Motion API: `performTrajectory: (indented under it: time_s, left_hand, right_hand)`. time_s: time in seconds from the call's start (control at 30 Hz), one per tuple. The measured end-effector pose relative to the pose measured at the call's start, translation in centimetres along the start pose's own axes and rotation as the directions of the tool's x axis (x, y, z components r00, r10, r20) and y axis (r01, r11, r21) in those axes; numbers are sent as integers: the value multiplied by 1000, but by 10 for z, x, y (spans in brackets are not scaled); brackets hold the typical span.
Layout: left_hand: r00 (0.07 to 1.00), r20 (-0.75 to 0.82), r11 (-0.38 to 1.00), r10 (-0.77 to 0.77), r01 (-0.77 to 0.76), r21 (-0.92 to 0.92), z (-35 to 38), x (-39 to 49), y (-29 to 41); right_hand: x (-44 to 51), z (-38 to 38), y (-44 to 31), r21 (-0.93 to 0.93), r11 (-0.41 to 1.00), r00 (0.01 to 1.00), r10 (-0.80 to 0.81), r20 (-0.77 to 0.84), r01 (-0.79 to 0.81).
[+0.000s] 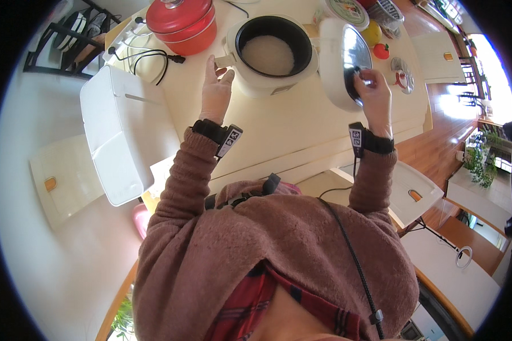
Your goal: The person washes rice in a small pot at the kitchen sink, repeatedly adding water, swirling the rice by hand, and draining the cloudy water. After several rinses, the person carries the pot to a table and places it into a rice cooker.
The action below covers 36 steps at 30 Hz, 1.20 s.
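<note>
A white rice cooker (256,87) stands open on the table, its dark inner pot (309,53) holding what looks like white rice (268,55). My left hand (216,91) is at the small cream handle (225,61) on the cooker's left side, with the fingers around its end. To the right of the pot, the white lid (335,64) is tilted up on edge, and its shiny inner face is turned right. My right hand (374,91) pinches a dark part on that inner face. The lid is slightly blurred, and whether it is hinged to the cooker I cannot tell.
A red lidded pot (187,32) stands back left, near a black power cord (164,59). A white box-like appliance (119,128) is at the left. Beyond the lid are a round plastic tub (347,13), a yellow fruit (371,33), a red tomato-shaped object (381,51) and a clear lid-like item (403,76).
</note>
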<state>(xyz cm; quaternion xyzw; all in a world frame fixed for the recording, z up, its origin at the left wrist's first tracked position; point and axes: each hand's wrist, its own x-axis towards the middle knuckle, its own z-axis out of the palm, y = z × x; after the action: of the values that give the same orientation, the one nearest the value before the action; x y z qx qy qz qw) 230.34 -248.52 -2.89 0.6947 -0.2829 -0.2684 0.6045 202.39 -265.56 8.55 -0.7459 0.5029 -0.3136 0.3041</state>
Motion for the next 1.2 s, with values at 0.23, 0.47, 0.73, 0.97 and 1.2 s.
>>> performTrajectory:
  time_s: [0.23,0.47,0.73,0.97,1.2]
  left_hand:
    - [1000,-13,998,-17,17,-59,3,0,0]
    - [1000,2,999,-13,13,-49,-1,-4,14]
    - [997,-11,995,-82,82,-49,7,-2,15]
    - [998,-60,998,34,-30,58,19,1,14]
    - [991,-119,998,56,-54,26,37,-3,19]
  right_hand:
    - [24,95,-76,-122,920,918,-344,197,371]
    - [18,142,-73,-371,788,871,-433,233,491]
    - [25,130,-71,-221,725,738,-541,402,652]
    - [18,131,-68,-299,658,722,-606,334,691]
    - [20,145,-54,-410,654,772,-551,318,636]
